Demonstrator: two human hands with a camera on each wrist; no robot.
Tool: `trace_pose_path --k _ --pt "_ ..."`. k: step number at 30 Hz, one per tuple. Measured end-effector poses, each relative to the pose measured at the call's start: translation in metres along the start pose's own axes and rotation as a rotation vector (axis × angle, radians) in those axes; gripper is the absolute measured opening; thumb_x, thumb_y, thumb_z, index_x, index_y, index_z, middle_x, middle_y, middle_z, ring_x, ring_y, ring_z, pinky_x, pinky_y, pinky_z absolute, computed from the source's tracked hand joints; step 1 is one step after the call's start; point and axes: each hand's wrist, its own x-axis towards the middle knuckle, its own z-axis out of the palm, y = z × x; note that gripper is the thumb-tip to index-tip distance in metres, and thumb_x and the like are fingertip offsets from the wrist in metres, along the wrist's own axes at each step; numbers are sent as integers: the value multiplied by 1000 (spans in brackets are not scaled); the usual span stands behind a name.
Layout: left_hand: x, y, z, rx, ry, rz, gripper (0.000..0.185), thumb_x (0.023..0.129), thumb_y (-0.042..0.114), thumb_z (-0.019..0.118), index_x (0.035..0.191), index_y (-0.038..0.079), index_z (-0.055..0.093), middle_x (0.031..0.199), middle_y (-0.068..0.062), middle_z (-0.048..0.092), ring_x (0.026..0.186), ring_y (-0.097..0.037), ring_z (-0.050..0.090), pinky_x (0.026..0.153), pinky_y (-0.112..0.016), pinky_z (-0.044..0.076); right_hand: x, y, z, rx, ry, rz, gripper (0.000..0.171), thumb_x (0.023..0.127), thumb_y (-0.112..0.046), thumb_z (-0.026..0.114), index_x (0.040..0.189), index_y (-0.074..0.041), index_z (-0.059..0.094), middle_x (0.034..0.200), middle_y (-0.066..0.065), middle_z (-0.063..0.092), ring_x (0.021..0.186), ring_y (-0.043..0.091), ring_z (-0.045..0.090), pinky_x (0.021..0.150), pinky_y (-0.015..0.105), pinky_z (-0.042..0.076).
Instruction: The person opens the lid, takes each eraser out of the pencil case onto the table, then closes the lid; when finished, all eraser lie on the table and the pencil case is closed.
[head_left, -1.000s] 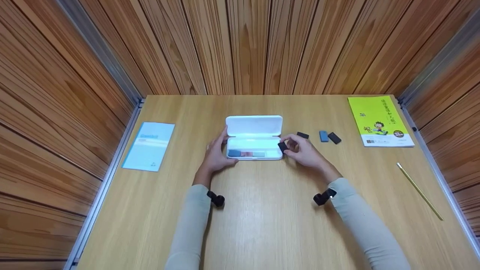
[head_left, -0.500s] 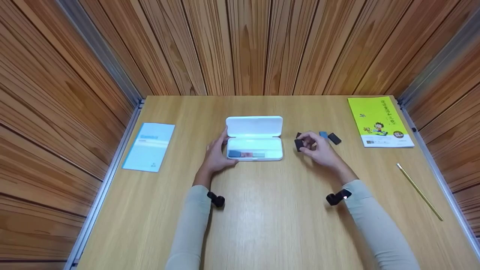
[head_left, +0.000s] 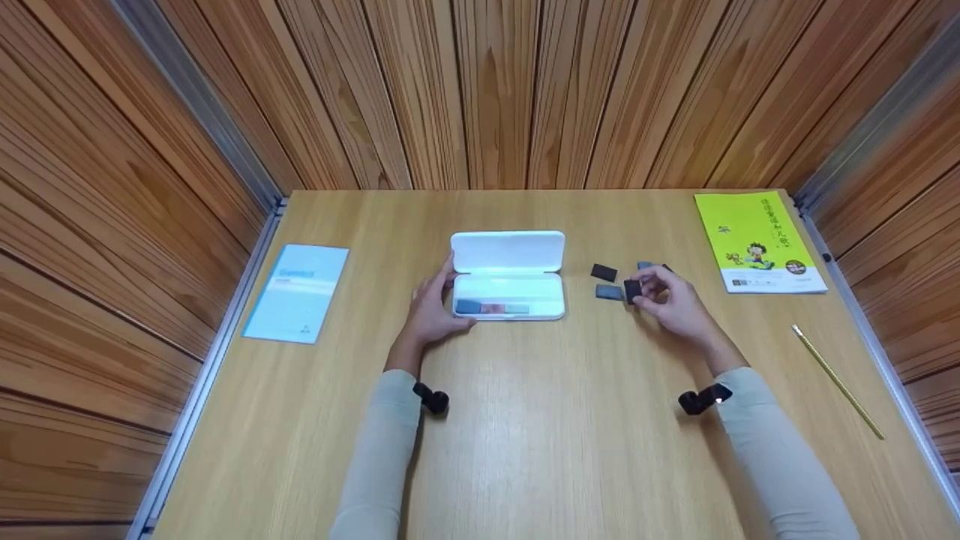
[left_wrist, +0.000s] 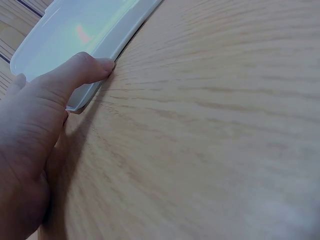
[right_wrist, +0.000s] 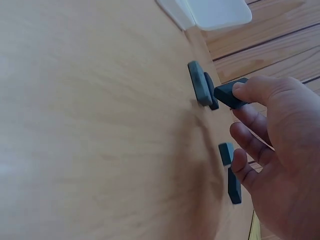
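Observation:
An open white case (head_left: 508, 251) lies mid-table with blue, pink and pale green blocks (head_left: 492, 307) in its tray. My left hand (head_left: 442, 298) rests against the case's left end, and in the left wrist view its thumb (left_wrist: 82, 70) touches the front edge of the case (left_wrist: 75, 30). To the right of the case, my right hand (head_left: 639, 289) pinches a small black block (head_left: 633, 289), which also shows in the right wrist view (right_wrist: 229, 95). Beside it on the table lie a grey-blue block (head_left: 610, 292) and a black block (head_left: 604, 272).
A blue block (right_wrist: 226, 152) and another black block (right_wrist: 234, 186) lie under my right hand's fingers. A yellow-green booklet (head_left: 757, 240) sits at the back right, a pencil (head_left: 838, 381) near the right edge and a pale blue leaflet (head_left: 298, 292) at the left. Wooden walls enclose the table.
My right hand has moved right, away from the case, carrying the black block. A grey-blue block now lies on the table beside it. The left hand has stayed put.

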Motion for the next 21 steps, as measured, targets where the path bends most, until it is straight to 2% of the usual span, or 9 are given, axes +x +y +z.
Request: trace_pose_path --k 4,14,21 --pt "1 -2 -1 -7 3 13 134 80 28 102 182 36 15 164 -1 64 155 -29 48 132 -58 21 -2 7 -3 -3 9 31 35 106 1 72 140 1 64 117 22 65 102 12 57 89 16 46" --pt "-1 0 -2 0 3 8 135 80 28 102 182 37 14 164 -1 64 155 -30 47 134 -60 20 -6 20 -3 -26 6 45 38 106 0 72 143 1 63 123 26 67 104 17 57 89 16 44" --pt "-1 -1 0 8 4 18 134 80 28 101 183 34 16 165 -2 63 153 -30 48 131 -59 21 -8 21 -2 -43 36 58 42 105 1 74 146 1 64 130 28 64 112 31 58 90 15 42"
